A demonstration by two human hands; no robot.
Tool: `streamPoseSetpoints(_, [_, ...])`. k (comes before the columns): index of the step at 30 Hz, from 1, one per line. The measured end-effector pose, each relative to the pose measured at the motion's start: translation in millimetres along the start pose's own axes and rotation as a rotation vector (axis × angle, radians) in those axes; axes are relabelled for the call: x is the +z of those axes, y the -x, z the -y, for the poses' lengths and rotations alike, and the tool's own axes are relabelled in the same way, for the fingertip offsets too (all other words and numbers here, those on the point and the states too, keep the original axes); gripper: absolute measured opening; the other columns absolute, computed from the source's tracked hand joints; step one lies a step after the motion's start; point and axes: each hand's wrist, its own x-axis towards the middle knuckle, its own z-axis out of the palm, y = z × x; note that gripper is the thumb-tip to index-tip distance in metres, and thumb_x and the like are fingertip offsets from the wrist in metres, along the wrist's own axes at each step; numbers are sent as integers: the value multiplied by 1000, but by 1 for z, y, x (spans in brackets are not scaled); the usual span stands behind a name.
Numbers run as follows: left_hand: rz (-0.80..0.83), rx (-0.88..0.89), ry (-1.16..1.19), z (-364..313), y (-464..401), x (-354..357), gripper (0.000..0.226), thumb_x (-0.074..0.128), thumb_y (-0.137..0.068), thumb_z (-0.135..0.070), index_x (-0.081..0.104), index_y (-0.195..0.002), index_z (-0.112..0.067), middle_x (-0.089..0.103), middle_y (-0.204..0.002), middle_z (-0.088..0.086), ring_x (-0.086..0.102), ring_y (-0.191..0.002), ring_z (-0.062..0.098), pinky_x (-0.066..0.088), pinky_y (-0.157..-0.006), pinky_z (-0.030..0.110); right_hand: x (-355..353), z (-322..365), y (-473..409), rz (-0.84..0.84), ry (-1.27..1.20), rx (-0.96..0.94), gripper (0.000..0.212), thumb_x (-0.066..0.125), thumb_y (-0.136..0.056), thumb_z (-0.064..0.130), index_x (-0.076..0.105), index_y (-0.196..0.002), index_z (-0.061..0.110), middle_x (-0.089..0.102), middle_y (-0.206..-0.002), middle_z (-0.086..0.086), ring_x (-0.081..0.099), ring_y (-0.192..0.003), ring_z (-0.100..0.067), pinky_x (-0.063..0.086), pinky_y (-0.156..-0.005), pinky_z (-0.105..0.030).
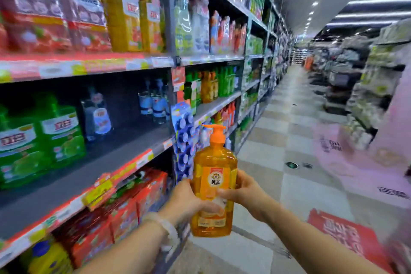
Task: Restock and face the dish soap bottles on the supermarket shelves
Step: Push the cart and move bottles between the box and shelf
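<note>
I hold the orange pump-top dish soap bottle [213, 176] upright between my left hand [189, 201] and right hand [246, 193], right of the grey metal shelf [89, 169].

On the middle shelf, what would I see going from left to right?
Green bottles → one clear bottle → a bare stretch of shelf → a bunch of clear bottles.

A checkered tile floor [278, 140] runs down the aisle. A red floor sticker [347, 236] lies at lower right, a pink display stand [391, 131] beside it. Blue hanging packs [184, 138] cling to the shelf post, above red boxes [124, 207].
</note>
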Motion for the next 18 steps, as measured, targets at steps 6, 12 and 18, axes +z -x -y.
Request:
streamPoseSetpoints(6, [84,93,-63,-41,-120,9,47,90,-51,-7,58,-81,-23,65,-78,-13,58,-66,-6,44,-51,4,-51,13,-97,-102,-31,-35,40,64,-77,-14,54,-97,19,67,-91,1,65,-76,-8,57,-64,-19])
streamPoseSetpoints(12, [129,88,-78,-53,-245,40,82,95,-35,-29,58,-107,-19,71,-100,-2,68,-86,12,58,-77,34,-118,11,-193,-133,-34,-33,45,65,-77,-11,52,-115,10,66,-104,-8,65,-90,-19,57,-76,-28])
streamPoseSetpoints(18, [92,82,-23,-76,-374,80,59,89,-55,-11,48,-94,-26,59,-82,-17,56,-71,-5,42,-50,9,-198,4,-320,-108,7,-29,45,70,-75,-7,54,-111,16,69,-99,1,68,-86,-11,57,-71,-23])
